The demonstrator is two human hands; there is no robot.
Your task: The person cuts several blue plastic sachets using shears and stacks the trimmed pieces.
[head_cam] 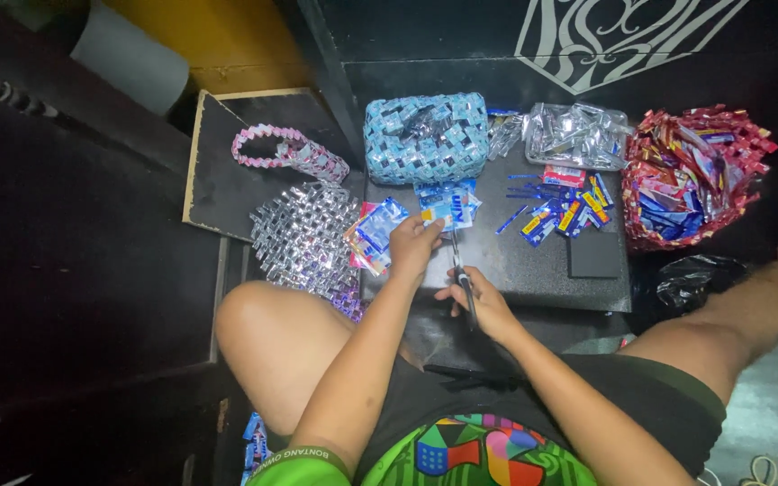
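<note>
Nearby, a woven blue box and silver mat crowd the tabletop.

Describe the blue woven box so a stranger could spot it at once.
Start at the dark tray in front of the knees. At its far left corner sits the blue woven box, rectangular and plaited from folded wrappers. It is the only light blue piece: the flat mat is silver, the basket red.

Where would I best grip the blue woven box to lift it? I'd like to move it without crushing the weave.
Probably take the blue woven box by its two short ends, coming down from above. It sits flat on the dark board, wider than deep, and both ends look free, though clear wrappers lie close on its right.
</note>
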